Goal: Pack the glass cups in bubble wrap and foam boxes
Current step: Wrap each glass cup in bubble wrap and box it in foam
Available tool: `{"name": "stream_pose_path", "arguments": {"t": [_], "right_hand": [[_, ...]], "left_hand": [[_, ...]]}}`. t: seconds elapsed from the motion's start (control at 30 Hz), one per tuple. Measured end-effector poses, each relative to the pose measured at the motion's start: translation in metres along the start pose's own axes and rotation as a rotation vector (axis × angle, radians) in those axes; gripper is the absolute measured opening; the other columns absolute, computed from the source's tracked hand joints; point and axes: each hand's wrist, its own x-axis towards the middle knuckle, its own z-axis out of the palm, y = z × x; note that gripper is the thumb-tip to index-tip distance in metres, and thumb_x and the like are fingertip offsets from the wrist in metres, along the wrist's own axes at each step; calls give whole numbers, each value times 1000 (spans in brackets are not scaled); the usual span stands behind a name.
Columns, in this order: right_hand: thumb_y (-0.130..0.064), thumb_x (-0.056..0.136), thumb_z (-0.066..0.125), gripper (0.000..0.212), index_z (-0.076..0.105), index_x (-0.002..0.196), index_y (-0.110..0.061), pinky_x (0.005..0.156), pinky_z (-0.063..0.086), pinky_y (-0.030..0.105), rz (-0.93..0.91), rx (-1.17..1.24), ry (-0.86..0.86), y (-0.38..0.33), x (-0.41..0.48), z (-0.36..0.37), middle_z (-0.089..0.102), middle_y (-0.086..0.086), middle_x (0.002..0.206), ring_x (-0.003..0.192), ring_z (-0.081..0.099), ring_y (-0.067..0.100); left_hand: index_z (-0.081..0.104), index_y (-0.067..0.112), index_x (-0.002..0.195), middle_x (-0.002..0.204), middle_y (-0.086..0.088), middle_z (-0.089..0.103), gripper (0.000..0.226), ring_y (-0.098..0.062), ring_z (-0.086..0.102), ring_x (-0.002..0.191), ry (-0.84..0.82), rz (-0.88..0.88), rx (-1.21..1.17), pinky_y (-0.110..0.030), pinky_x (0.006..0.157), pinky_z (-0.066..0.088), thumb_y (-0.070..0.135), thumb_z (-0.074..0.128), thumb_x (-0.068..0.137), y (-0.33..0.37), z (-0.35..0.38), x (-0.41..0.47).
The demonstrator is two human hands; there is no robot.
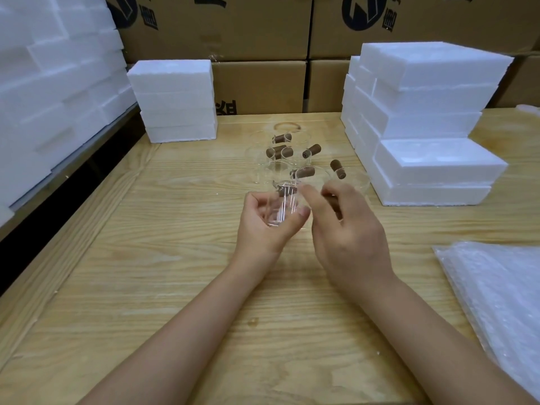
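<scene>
My left hand (pixel 264 222) grips a clear glass cup (pixel 282 209) with a brown wooden handle, held just above the table's middle. Beside it to the right, my right hand (pixel 347 229) hovers with relaxed fingers, its forefinger pointing toward the cup; it holds nothing. Several more clear glass cups with brown handles (pixel 295 154) stand grouped behind my hands. A stack of bubble wrap sheets (pixel 493 293) lies at the right edge. White foam boxes (pixel 429 127) are stacked at the right, and a smaller foam stack (pixel 175 100) stands at the back left.
The wooden table (pixel 163 258) stretches out in front of me. More foam boxes (pixel 55 92) are piled along the left side. Brown cardboard cartons (pixel 257 39) form a wall behind the table.
</scene>
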Motion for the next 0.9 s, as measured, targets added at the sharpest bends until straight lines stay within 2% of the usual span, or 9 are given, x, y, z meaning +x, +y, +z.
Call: {"name": "stream_pose_path", "arguments": {"t": [0.07,0.17,0.27,0.37,0.57,0.67,0.77,0.83,0.9], "right_hand": [[-10,92,51,24,65,109,0,51,51,32,20,-132,-84,0,1,-1,63,14,89,66,62,26],[-29,96,41,37,65,91,0,38,38,28,58,-141,-249,1,3,-6,60,11,77,52,59,25],[-44,96,34,43,56,96,-7,49,34,30,158,-49,-588,7,6,-6,61,7,84,62,60,31],[-46,94,42,29,40,78,-22,52,31,23,379,325,-780,24,6,-6,51,-11,66,59,49,6],[-46,95,35,40,52,73,-18,43,30,13,681,955,-695,24,6,-11,39,-13,44,40,34,1],[-39,102,30,51,59,67,-16,36,25,14,931,1135,-543,14,8,-8,34,-9,42,34,27,3],[-33,103,34,51,57,60,-16,39,32,16,1024,960,-293,2,5,-4,46,-12,41,36,42,-1],[-29,101,43,38,55,67,-16,55,46,20,851,749,-159,-3,2,-6,64,-14,57,60,63,-3],[-26,96,52,24,55,76,-14,62,50,24,661,631,-68,-5,0,-10,64,-11,62,67,65,1]], "left_hand": [[45,22,96,99,2,63,62,-3,65,83,29,33,56,-39,80,57,41,82,50,0,0,-1],[42,25,97,97,4,60,60,5,61,71,41,102,103,-17,66,51,36,83,53,2,-2,-1],[43,26,100,102,5,59,64,-3,61,76,16,107,136,-18,69,50,45,79,51,3,-5,-1],[45,28,105,106,12,62,61,-7,63,90,-66,126,130,-25,80,53,43,78,55,3,-6,-4],[43,20,112,126,-16,55,63,-11,62,106,-202,139,-62,-27,90,49,17,79,61,5,-9,-1],[41,16,114,124,-12,55,61,-14,64,103,-181,144,-104,-24,86,50,-1,72,65,6,-8,0],[40,17,111,122,-6,57,57,-11,67,96,-153,126,-63,-20,78,51,1,72,67,4,-4,-2],[38,15,109,117,-5,60,57,-8,69,86,-145,116,16,-19,72,52,5,77,69,-1,0,-3],[38,14,104,113,-5,61,55,-13,69,77,-137,75,33,-26,67,57,10,79,68,-3,2,-4]]}}
